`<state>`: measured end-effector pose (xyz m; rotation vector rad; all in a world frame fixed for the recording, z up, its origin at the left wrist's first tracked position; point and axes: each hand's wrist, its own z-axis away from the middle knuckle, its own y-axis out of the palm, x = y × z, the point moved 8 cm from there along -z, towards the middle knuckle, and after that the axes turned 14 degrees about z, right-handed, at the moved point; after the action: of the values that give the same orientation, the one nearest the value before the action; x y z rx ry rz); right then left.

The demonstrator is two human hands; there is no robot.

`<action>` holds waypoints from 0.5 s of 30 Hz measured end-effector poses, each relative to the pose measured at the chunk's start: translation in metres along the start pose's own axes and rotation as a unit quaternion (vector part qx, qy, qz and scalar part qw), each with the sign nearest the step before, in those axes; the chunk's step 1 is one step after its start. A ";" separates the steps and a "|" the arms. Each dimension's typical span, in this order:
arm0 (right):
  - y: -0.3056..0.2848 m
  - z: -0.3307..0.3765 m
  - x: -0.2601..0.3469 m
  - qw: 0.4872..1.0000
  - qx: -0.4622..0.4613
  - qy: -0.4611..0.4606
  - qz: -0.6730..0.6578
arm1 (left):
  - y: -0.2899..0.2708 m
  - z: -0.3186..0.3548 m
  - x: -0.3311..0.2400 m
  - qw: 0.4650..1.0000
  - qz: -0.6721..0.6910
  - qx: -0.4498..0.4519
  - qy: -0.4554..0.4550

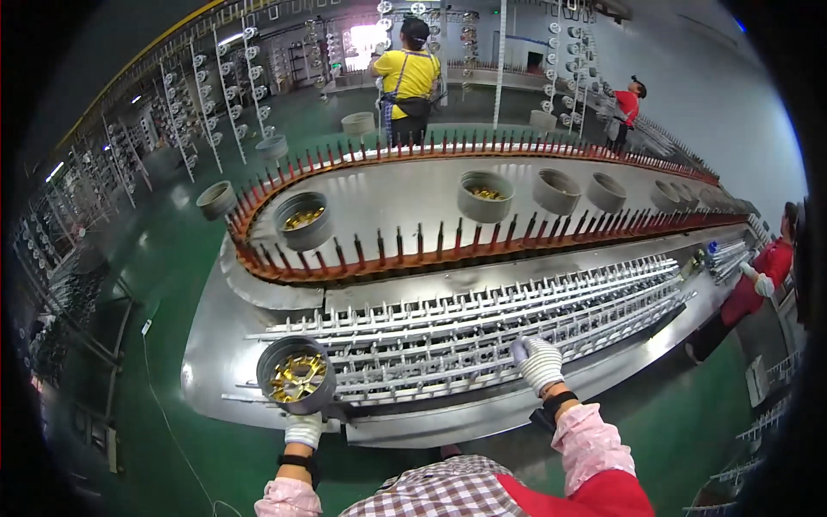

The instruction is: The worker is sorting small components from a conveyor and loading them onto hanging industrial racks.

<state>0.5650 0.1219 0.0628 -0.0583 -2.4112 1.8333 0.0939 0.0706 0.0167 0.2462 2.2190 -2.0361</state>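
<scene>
Curling partway over the pegged metal racks (pixel 465 332), my right hand (pixel 541 365) hides any hold; below the grey tub (pixel 297 345) of gold pieces (pixel 295 379) at their left end, my left hand's (pixel 303 431) grip I can't tell.

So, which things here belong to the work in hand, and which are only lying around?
Seemingly in the work:
near gray tub of gold parts, left grip at its near side
metal racks, right grip over them

Seemingly only around, untouched:
gray tubs inside the spindle loop
white corded piece at left
</scene>
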 end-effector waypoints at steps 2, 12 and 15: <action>-0.017 -0.015 0.004 0.995 0.027 0.020 -0.095 | 0.034 0.009 0.021 0.986 -0.113 0.122 0.019; 0.019 -0.216 -0.082 0.969 -0.040 0.108 -0.221 | 0.029 0.012 0.001 0.986 -0.107 0.121 -0.049; 0.035 -0.257 -0.053 0.954 0.023 0.169 -0.248 | 0.032 0.027 0.018 0.986 -0.138 0.057 -0.071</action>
<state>0.6455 0.3722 0.0931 0.2026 -1.9257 1.5038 0.0818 0.0469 -0.0209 -0.2037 2.1541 -2.2415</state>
